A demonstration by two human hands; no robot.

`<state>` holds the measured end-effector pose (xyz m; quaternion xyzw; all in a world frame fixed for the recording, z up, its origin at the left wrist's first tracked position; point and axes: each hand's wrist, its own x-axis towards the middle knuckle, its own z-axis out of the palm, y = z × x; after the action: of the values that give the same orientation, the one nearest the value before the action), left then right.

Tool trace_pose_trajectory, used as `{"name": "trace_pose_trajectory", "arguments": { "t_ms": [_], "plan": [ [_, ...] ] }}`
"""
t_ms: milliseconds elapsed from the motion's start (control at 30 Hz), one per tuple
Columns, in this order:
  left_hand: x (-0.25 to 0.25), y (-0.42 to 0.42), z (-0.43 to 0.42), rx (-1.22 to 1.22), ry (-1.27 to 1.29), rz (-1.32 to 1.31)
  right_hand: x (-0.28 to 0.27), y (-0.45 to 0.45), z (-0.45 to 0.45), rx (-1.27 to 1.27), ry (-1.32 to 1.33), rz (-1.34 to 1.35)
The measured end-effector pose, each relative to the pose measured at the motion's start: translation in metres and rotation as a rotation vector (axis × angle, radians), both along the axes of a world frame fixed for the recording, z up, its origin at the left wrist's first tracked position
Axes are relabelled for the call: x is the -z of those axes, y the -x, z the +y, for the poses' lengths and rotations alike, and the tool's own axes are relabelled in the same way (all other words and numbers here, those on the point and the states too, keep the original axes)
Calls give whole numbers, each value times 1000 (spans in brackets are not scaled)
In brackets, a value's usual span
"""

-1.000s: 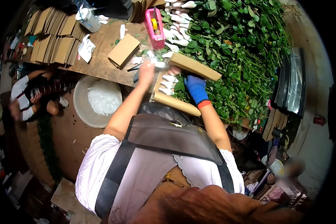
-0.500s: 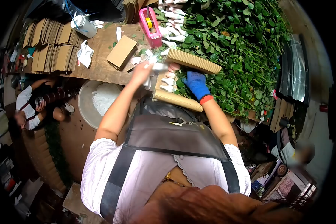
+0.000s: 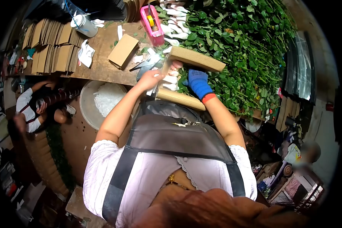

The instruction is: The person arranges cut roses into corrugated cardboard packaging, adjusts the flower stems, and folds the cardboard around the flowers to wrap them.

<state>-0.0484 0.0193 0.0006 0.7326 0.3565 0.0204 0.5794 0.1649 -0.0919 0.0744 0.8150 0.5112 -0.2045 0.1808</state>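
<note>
"Why's the gloved right hand by the stems?"

"Probably steadying the flowers, lying between the card's raised sides. Its grip is unclear."

"And the left hand?"

"Half-curled beside them; can't tell if it holds any."

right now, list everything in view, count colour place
wooden bench: one, brown, centre
leafy stems: many, green, right
wrapped buds: many, mostly white, beside stems
corrugated flaps: two, tan, mid-picture
tape dispenser: one, pink, on bench
folded card: one, tan, left of dispenser
card stacks: several, tan, bench's left
canister: one, white, right of stacks
basin: one, pale, below bench
white pieces: many, in basin
plastic sheets: several, clear, far right
co-worker: at least one, white top, left
left hand: one, bare, left of flaps
right hand: one, blue-gloved, between flaps
</note>
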Motion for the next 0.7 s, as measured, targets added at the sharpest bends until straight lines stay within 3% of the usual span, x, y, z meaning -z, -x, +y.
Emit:
{"name": "trace_pose_trajectory", "arguments": {
  "t_ms": [67, 133, 200, 233, 267, 367, 433, 467, 533, 700],
  "plan": [
    [-22, 9, 7, -236, 248, -50, 6, -4, -4, -39, -25, 1],
    [-21, 23, 22, -287, 276, -85, 13, -11, -8, -23, 11, 90],
    [1, 32, 15, -228, -26, -193, 15, -27, -8, 34, 102, 248],
    [-17, 31, 16, -122, 12, -9, -7, -28, -12, 9, 102, 223],
    [-35, 29, 14, -21, 53, 174, -17, -26, -17, 41, -9, 218],
    [-32, 13, -3, 23, -157, 128, -47, -9, -29, 74, -268, 234],
    [-30, -2, -7, 188, -228, 119, -45, 4, -19, -15, -73, 412],
    [-22, -5, -6, 238, -176, 126, -44, 8, -16, -56, 23, 495],
    [-15, -14, -4, 335, -73, 133, -15, 14, -18, -264, 43, 339],
    [3, -4, -25, 30, 173, -34, 8, 19, -14, -310, 103, 290]
  ]
}}
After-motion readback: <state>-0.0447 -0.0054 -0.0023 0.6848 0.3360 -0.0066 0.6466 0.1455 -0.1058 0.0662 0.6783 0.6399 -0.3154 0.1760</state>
